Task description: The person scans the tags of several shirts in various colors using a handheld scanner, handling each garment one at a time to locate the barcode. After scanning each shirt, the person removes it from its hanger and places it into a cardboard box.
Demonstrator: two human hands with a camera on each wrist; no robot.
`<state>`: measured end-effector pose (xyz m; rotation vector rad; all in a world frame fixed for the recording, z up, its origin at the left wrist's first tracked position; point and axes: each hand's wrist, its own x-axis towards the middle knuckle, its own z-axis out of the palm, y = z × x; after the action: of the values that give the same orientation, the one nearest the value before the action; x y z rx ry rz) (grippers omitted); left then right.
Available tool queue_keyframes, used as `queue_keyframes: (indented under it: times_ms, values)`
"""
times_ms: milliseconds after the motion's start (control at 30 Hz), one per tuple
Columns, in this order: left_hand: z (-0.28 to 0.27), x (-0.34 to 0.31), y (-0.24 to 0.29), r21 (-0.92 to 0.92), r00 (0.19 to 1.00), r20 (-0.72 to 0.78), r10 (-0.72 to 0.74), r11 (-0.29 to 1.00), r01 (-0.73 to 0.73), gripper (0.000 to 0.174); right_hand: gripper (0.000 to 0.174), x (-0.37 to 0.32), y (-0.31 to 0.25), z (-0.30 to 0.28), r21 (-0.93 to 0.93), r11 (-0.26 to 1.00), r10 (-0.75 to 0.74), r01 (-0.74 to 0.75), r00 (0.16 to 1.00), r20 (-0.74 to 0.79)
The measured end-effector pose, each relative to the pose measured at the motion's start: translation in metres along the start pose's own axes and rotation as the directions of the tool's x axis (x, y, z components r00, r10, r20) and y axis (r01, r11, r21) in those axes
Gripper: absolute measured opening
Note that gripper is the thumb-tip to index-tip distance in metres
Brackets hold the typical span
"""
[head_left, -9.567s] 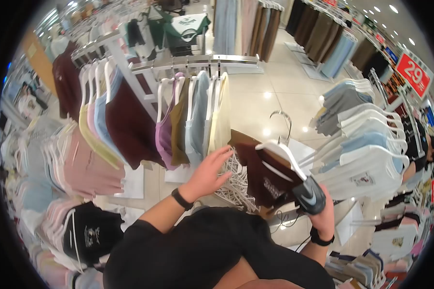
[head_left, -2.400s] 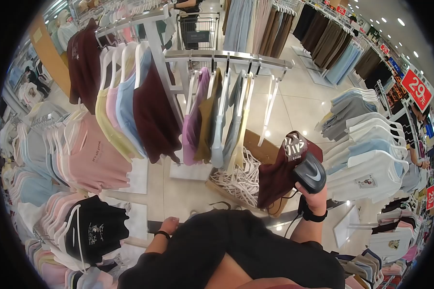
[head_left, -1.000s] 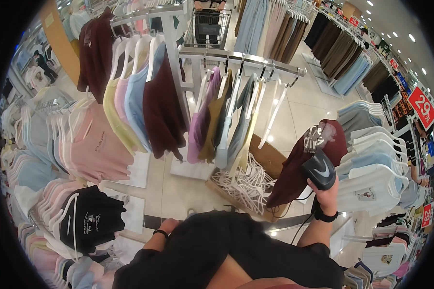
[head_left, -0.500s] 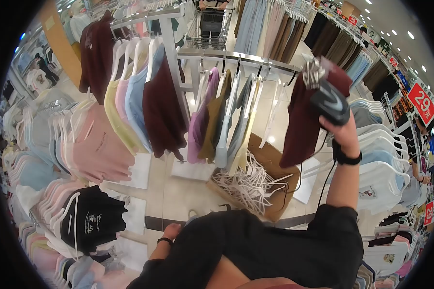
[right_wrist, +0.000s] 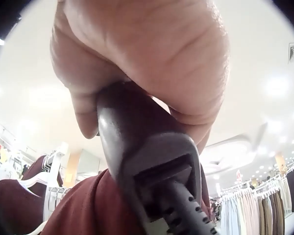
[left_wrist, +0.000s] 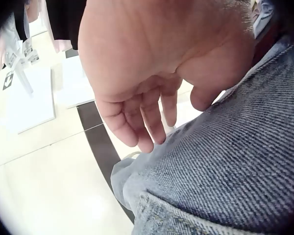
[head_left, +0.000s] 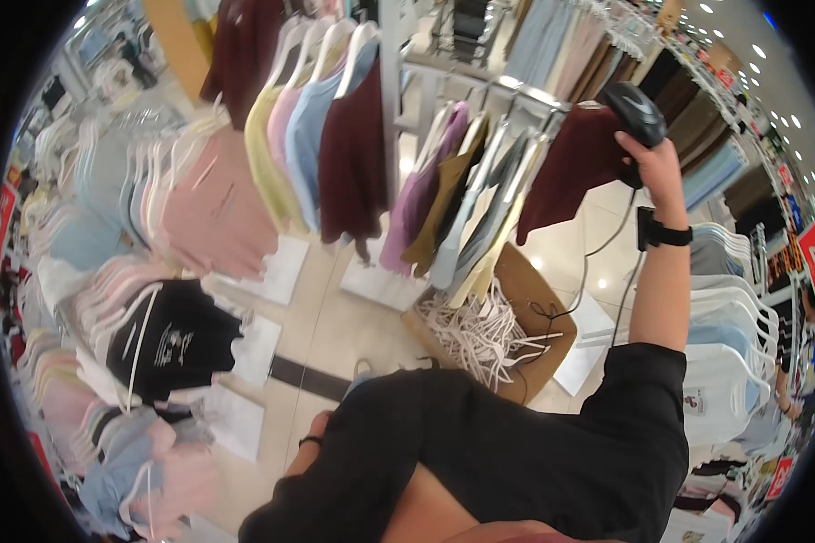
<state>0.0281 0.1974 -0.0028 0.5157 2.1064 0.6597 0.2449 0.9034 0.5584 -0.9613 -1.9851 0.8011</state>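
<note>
My right hand grips the handle of a black corded handheld device, raised high at the right in the head view. A maroon top hangs at the front of the device, its upper part hidden behind it. From below, the right wrist view shows my fingers curled round the dark handle, with a ribbed cord leaving its base and maroon cloth beyond. My left hand hangs relaxed beside the thigh of blue jeans, fingers loosely bent, holding nothing.
A cardboard box of white hangers stands on the floor ahead. Racks of tops, including a pink one and a black one, line the left; white tops hang right. The cord dangles toward the box.
My right hand has carried the device and maroon top from low by the box up and forward toward the rail. My left hand, nearer the garments at first, has dropped to my side.
</note>
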Motion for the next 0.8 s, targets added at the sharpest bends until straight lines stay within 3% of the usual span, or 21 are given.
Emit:
queue_keyframes:
  times_ms: [100, 233, 367, 433, 533, 667, 733, 800]
  values:
    - [-0.018, -0.011, 0.032, 0.024, 0.995, 0.01, -0.103, 0.994, 0.103, 0.043, 0.026, -0.007, 0.004, 0.001, -0.027, 1.0, -0.017, 0.017, 1.0, 0.009]
    - [-0.017, 0.033, -0.001, 0.011, 0.99, 0.091, -0.109, 0.994, 0.108, 0.046, 0.028, -0.007, 0.014, 0.002, -0.067, 0.997, 0.024, -0.026, 0.999, -0.027]
    - [-0.031, 0.057, 0.02, -0.222, 0.976, 0.077, -0.203, 0.951, 0.215, 0.038, 0.033, -0.003, 0.004, 0.012, -0.211, 0.977, 0.002, -0.018, 0.997, -0.077]
    - [-0.035, 0.073, 0.021, -0.281, 0.986, 0.057, -0.157, 0.945, 0.167, 0.038, 0.036, 0.0, -0.003, 0.009, -0.317, 0.947, -0.108, 0.062, 0.986, -0.131]
    - [-0.039, 0.09, 0.039, -0.316, 0.991, 0.043, -0.126, 0.939, 0.134, 0.037, 0.042, 0.014, -0.011, 0.01, -0.172, 0.973, -0.171, 0.151, 0.979, -0.113]
    - [-0.032, 0.095, 0.036, -0.263, 0.996, 0.04, -0.083, 0.961, 0.09, 0.037, 0.038, 0.04, -0.029, 0.011, -0.159, 0.981, -0.156, 0.114, 0.946, -0.284]
    - [-0.027, 0.084, 0.035, -0.333, 0.992, 0.05, -0.117, 0.934, 0.127, 0.039, 0.035, 0.049, -0.032, 0.016, -0.16, 0.981, -0.158, 0.105, 0.917, -0.366]
    - [-0.024, 0.074, 0.025, -0.371, 0.991, 0.064, -0.119, 0.919, 0.135, 0.041, 0.037, 0.047, -0.033, 0.018, -0.217, 0.976, -0.072, 0.021, 0.97, -0.234]
